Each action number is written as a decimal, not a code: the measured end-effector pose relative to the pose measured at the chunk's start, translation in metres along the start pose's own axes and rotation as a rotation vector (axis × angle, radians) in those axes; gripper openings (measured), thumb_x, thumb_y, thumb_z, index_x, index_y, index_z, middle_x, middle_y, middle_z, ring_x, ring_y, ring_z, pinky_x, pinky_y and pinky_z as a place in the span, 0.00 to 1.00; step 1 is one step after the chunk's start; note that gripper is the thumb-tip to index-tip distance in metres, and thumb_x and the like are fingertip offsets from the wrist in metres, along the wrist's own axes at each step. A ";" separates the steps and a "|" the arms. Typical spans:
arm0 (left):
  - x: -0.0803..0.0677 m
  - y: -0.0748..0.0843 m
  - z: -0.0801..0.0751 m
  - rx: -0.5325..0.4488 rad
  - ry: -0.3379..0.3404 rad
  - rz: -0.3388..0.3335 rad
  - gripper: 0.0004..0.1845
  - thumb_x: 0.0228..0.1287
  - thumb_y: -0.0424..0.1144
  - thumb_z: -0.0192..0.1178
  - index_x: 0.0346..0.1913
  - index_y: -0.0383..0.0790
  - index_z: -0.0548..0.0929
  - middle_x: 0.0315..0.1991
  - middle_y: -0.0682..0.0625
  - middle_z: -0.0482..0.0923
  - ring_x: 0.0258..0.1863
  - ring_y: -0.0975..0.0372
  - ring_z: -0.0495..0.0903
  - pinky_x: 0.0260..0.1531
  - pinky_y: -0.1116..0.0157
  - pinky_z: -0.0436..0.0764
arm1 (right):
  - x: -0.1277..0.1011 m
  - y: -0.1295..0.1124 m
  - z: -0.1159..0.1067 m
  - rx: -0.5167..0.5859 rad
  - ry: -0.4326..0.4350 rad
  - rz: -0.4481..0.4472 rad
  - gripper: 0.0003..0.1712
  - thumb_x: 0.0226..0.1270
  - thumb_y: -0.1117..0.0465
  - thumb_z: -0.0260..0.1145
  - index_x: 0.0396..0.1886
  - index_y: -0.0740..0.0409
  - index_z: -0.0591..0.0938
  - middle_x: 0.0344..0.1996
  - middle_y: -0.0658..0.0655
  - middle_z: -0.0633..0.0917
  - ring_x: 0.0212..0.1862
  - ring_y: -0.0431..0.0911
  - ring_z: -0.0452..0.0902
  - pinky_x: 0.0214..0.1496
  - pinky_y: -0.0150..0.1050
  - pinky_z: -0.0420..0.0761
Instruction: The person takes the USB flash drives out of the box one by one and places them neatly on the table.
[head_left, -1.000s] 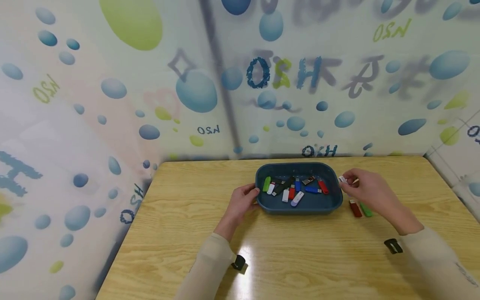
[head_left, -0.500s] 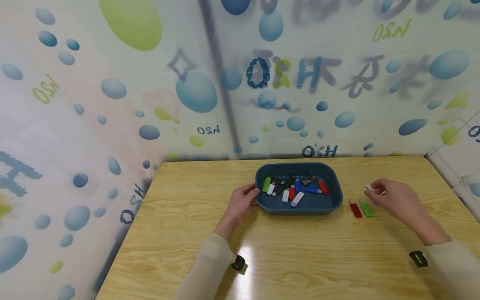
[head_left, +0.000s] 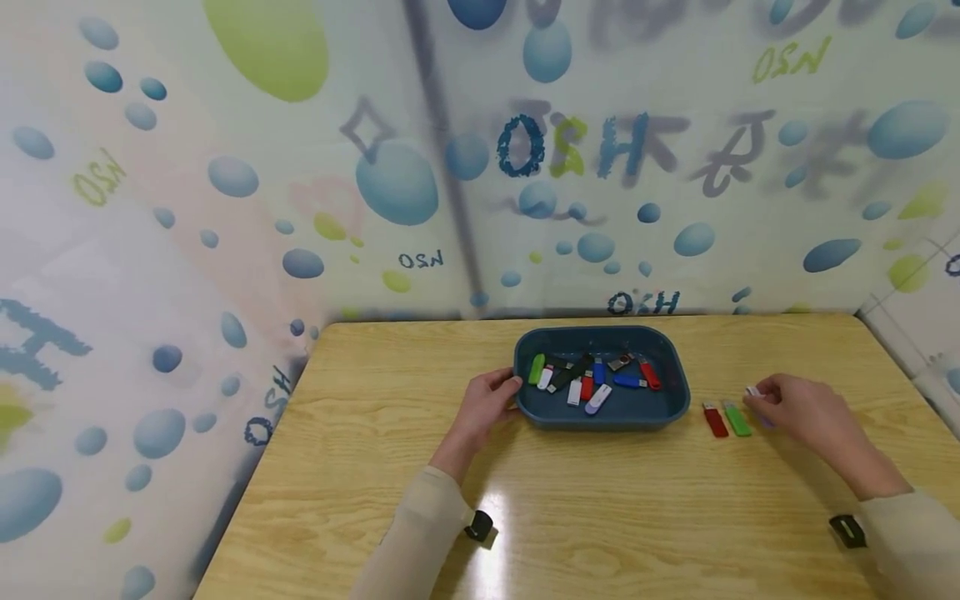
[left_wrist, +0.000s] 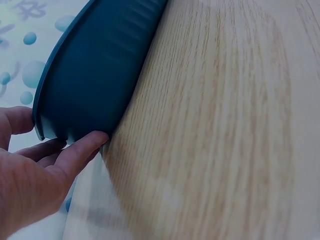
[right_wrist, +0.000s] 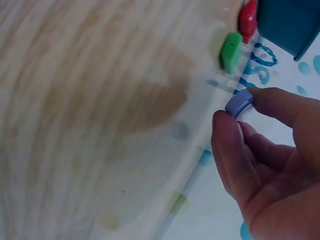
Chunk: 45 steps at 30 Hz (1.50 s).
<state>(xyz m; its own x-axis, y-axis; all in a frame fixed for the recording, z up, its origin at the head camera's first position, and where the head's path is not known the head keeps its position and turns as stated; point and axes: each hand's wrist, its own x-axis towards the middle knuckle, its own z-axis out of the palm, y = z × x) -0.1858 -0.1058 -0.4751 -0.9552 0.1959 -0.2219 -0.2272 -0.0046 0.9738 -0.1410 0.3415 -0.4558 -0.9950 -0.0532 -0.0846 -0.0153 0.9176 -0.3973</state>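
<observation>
A dark blue plastic basin [head_left: 600,423] sits toward the back of the table and holds several USB flash drives. My left hand [head_left: 483,406] grips its left end, the thumb at the rim and the other fingers against the outer wall [left_wrist: 85,75]. To the right of the basin, my right hand [head_left: 813,421] pinches a purple and white USB flash drive [right_wrist: 239,103] between thumb and fingers, low over the table. Beside it lie a green USB flash drive [head_left: 737,419] and a dark red USB flash drive [head_left: 715,420], roughly parallel.
Inside the basin are green, white, black, blue and red drives, among them a purple and white one [head_left: 597,399]. The wood-grain table [head_left: 600,517] ends at a patterned wall covering [head_left: 337,167] behind and on the left. Each wrist carries a small black device.
My right hand has carried the purple and white drive rightward from the basin's right rim, then lowered it beside the green drive. My left hand stays on the basin.
</observation>
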 end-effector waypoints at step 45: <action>-0.001 -0.002 0.000 -0.022 -0.017 0.006 0.25 0.80 0.35 0.53 0.71 0.23 0.70 0.67 0.29 0.73 0.63 0.42 0.78 0.54 0.50 0.85 | 0.006 -0.009 -0.014 -0.011 -0.055 -0.029 0.36 0.77 0.48 0.63 0.57 0.83 0.74 0.43 0.74 0.84 0.44 0.69 0.82 0.40 0.62 0.83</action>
<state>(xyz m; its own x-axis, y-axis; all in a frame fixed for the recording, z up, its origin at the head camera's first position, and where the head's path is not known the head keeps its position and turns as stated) -0.1846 -0.1059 -0.4772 -0.9534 0.2121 -0.2146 -0.2253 -0.0274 0.9739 -0.1481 0.3387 -0.4400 -0.9871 -0.1010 -0.1239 -0.0451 0.9194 -0.3906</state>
